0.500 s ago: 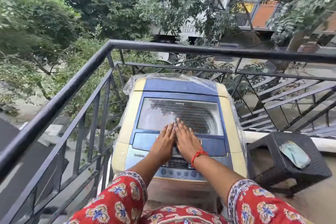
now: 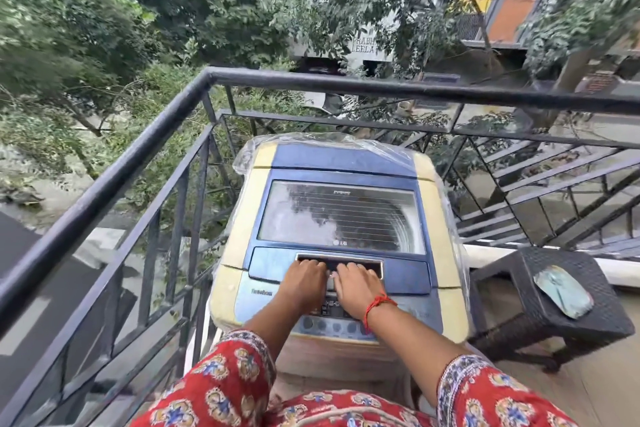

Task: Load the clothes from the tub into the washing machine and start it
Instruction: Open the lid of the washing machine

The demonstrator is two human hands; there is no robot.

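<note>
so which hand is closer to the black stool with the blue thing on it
Right. The right hand is on the lid handle, on the side toward the black stool; the left hand sits beside it, farther away.

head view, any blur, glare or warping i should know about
Head view: soft daylight, no hard shadows; trees at the edges smear with motion blur; wide lens bows the railing; sky reflects in the washer lid window; both hands stay fairly sharp.

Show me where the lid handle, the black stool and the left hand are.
lid handle [image 2: 360,261]: head view, dark recess right of the fingers.
black stool [image 2: 512,274]: head view, bare woven top.
left hand [image 2: 306,279]: head view, back of hand.
</note>
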